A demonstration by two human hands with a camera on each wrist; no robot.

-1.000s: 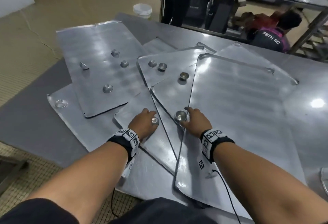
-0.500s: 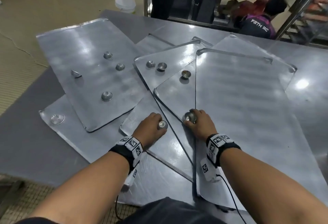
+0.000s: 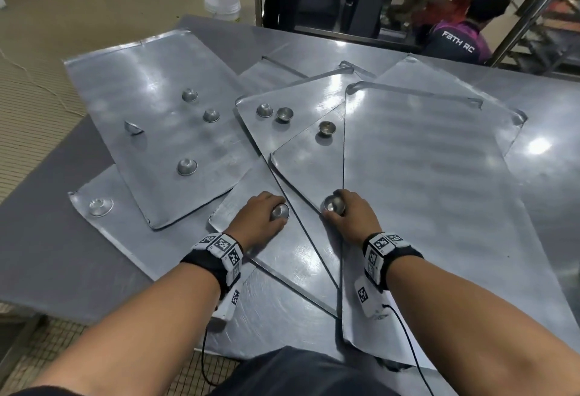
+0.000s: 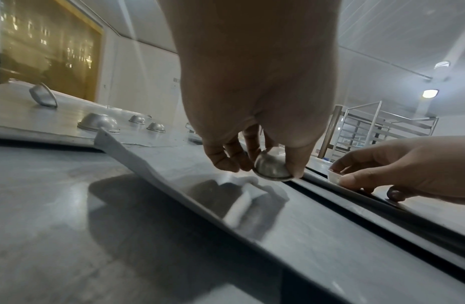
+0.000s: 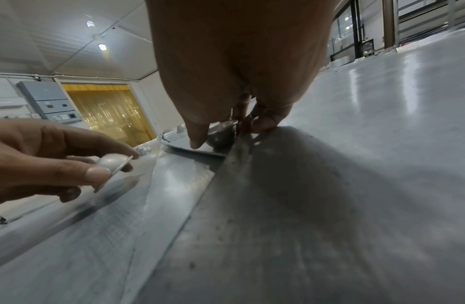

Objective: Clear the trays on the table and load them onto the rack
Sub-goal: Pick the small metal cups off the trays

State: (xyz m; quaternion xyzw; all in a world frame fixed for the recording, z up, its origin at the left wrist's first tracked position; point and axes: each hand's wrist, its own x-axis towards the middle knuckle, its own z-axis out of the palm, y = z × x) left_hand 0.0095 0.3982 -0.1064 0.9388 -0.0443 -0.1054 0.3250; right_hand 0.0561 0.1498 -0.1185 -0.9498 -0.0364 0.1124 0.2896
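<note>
Several flat metal trays lie fanned and overlapping on the steel counter point(image 3: 549, 176); the broadest tray point(image 3: 423, 176) lies on the right, on top of its neighbours, and a long tray point(image 3: 150, 107) lies at the far left. The left hand point(image 3: 257, 220) pinches a small metal cup point(image 3: 280, 211) between thumb and curled fingers point(image 4: 221, 158), dome side up and tilted, just above the tray under it point(image 3: 282, 263) — the left wrist view shows its rim lifted at one side. The right hand point(image 3: 351, 216) has its thumb and fingers point(image 5: 262, 121) curled round another small cup point(image 3: 332, 204), mouth up, at the near corner of a triangular-looking patch of tray point(image 3: 310, 169), tight against the edge of the broadest tray; whether that cup still touches the tray I cannot tell. Other cups are scattered about: four on the long tray point(image 3: 187, 166), two point(image 3: 264, 110) on a middle tray, one point(image 3: 327, 127) further along, one point(image 3: 100, 206) at the left corner of a lower tray. A tiered rack point(image 4: 377, 127) stands beyond the counter.
</note>
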